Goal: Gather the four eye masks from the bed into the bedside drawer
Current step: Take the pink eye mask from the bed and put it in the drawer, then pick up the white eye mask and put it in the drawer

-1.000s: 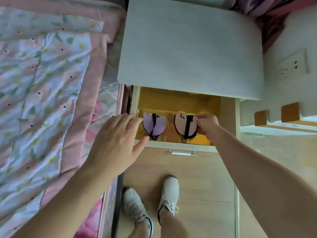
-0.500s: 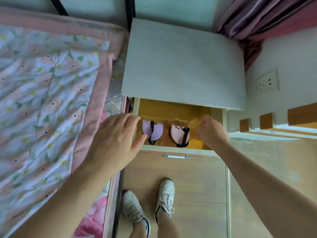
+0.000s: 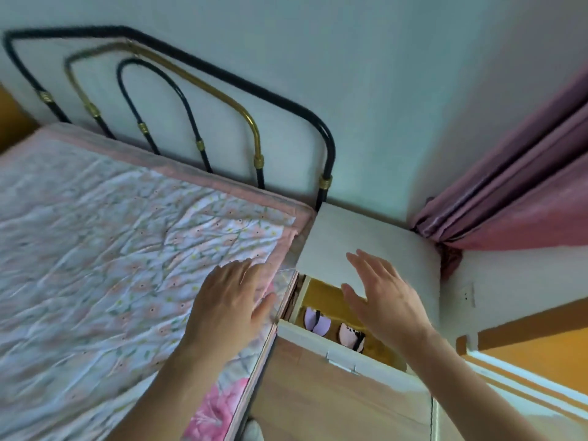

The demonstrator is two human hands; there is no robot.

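Right hand (image 3: 385, 300) flat, fingers spread, empty, above open drawer (image 3: 321, 291); left hand (image 3: 229, 300) likewise empty over bed (image 3: 111, 249). We see two eye masks (image 3: 316, 319) in drawer below right palm. We judge: between fetches; next, find remaining masks, none visible on bed.

Light: I see soft, even daylight, fairly dim, with a cool cast on the wall (image 3: 397, 74).
Blur: motion smear softens both hands and the quilt (image 3: 95, 249).
Distortion: the headboard (image 3: 203, 81) bows toward the edges.
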